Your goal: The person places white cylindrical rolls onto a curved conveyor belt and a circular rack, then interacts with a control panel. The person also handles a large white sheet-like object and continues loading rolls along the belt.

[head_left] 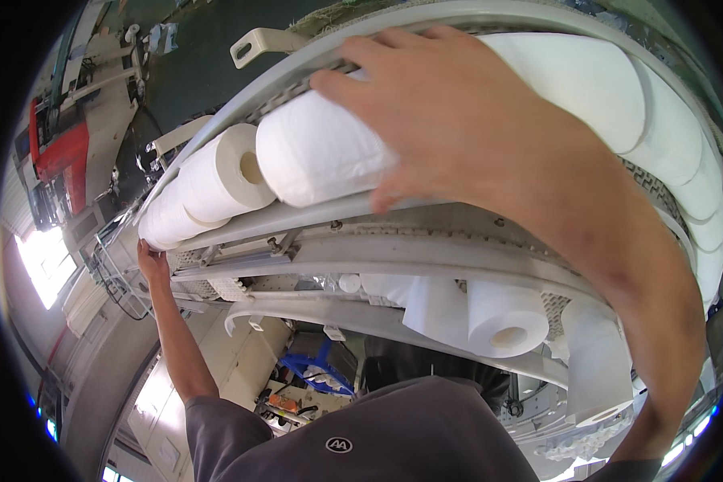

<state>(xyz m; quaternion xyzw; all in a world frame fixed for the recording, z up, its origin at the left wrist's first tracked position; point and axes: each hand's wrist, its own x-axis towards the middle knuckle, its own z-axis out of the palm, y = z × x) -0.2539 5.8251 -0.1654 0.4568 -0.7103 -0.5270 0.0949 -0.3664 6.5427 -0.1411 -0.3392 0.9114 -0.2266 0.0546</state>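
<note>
A row of white toilet paper rolls [317, 149] lies on its side along the upper curved conveyor. My right hand [438, 120] arches over a roll in the middle of this row. Its fingers reach over the far side near the rail, and the thumb comes down on the near side. A gap separates that roll from the rolls further left, where one roll [226, 169] shows its open core. At the left end of the row, my left hand [154, 261] grips the low edge of the last roll [161, 225]. Its fingers are partly hidden.
Grey guide rails [321, 217] edge the conveyor, with a beige bracket [267, 46] on the far side. A lower conveyor carries more rolls [506, 317], some standing or tilted. Red machinery [66, 161] stands at far left. Below is a blue crate [321, 365].
</note>
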